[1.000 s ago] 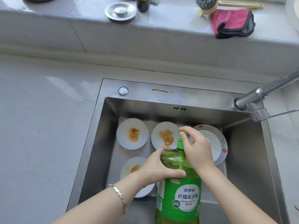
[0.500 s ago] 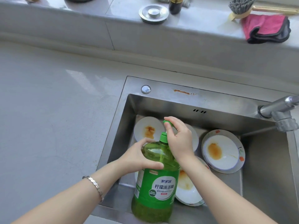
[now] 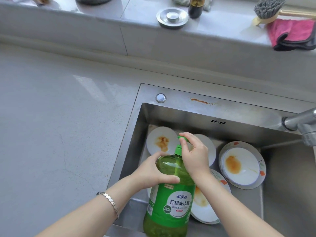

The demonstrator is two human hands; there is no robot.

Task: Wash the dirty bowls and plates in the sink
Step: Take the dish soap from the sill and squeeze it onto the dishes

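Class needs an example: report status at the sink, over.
Left hand grips detergent bottle. Right hand lifts its flip cap. Stained plates unwashed in sink. Nothing blocking.

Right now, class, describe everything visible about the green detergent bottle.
The detergent bottle is large, translucent green plastic, with green liquid inside and a green-and-white label printed in Chinese. It stands roughly upright over the sink's near edge. The left hand grips its shoulder; the right hand lifts its green flip cap open.

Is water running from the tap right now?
No, the tap at the right shows no stream, and the stained plates in the sink lie dry.
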